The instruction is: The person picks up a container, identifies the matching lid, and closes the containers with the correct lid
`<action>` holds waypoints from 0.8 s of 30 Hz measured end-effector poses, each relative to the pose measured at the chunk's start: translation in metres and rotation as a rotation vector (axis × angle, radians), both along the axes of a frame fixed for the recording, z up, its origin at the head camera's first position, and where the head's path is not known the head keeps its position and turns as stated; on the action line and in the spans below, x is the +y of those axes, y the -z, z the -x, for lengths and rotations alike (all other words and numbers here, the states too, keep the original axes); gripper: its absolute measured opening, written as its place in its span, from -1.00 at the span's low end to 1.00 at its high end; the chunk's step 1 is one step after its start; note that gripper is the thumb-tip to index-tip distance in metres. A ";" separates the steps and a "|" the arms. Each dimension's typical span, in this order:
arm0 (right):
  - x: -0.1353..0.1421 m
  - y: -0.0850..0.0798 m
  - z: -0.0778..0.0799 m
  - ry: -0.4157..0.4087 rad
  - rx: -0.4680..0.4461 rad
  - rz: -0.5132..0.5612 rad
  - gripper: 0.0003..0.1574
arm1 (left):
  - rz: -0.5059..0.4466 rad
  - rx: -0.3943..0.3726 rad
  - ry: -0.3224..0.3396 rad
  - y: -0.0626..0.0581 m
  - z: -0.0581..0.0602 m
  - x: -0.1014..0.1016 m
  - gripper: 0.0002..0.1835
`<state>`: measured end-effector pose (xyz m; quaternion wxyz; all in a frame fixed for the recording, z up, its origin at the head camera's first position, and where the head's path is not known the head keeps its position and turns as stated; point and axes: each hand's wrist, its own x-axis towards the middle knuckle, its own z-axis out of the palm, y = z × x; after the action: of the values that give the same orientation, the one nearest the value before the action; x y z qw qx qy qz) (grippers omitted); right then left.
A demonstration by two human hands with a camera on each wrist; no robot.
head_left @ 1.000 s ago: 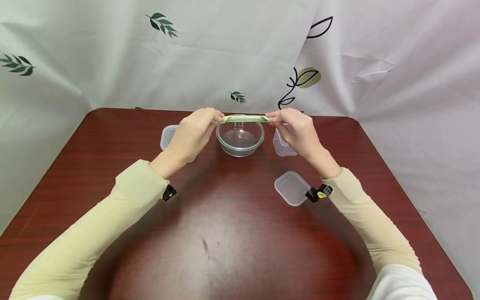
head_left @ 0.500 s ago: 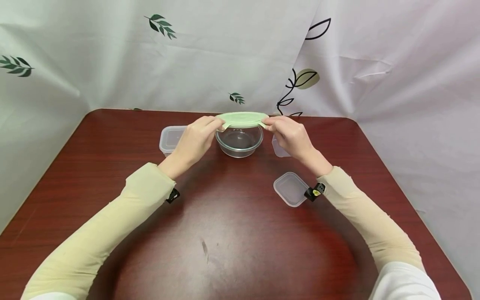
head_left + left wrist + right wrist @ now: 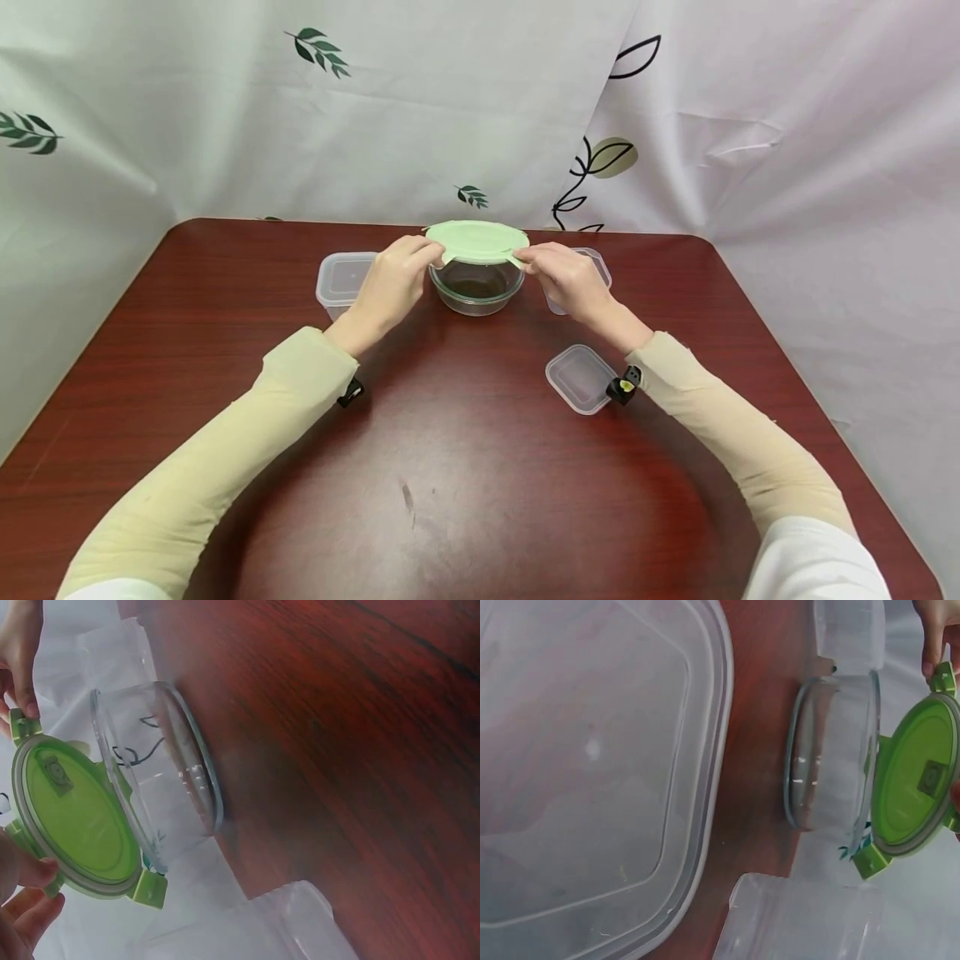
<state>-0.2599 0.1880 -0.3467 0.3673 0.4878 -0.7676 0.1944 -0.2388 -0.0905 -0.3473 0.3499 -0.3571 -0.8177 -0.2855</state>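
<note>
A round green lid (image 3: 477,242) with side flaps is held tilted over a round clear glass bowl (image 3: 477,302) at the back middle of the table. My left hand (image 3: 393,279) pinches the lid by a flap on its near left. On the near right, my right hand (image 3: 567,283) pinches another flap. Seen from the left wrist, the lid's grey-edged underside (image 3: 79,814) faces down toward the bowl (image 3: 157,769), its far side close to the bowl's rim. The bowl's back rim is hidden behind the lid in the head view.
A clear plastic container (image 3: 341,279) stands left of the bowl, partly behind my left hand. Another container (image 3: 601,267) is behind my right hand. A loose square translucent lid (image 3: 579,379) lies on the dark red table (image 3: 465,467). A white patterned curtain (image 3: 420,125) hangs behind.
The green lid, seen nearly edge-on before, has tipped so its top shows, and it has come down closer to the bowl. Both hands have lowered slightly with it.
</note>
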 end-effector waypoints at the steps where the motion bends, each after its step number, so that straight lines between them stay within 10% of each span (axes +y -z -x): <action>1: 0.000 0.001 0.000 -0.004 -0.002 0.001 -0.85 | 0.004 -0.002 -0.001 0.001 0.001 0.000 -0.69; 24: -0.004 0.010 -0.015 0.026 -0.114 -0.145 -0.72 | 0.154 -0.182 -0.052 0.015 -0.007 0.001 -0.55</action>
<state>-0.2448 0.1844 -0.3564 0.2893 0.4913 -0.8055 0.1612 -0.2318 -0.0892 -0.3619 0.2532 -0.3343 -0.8745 -0.2438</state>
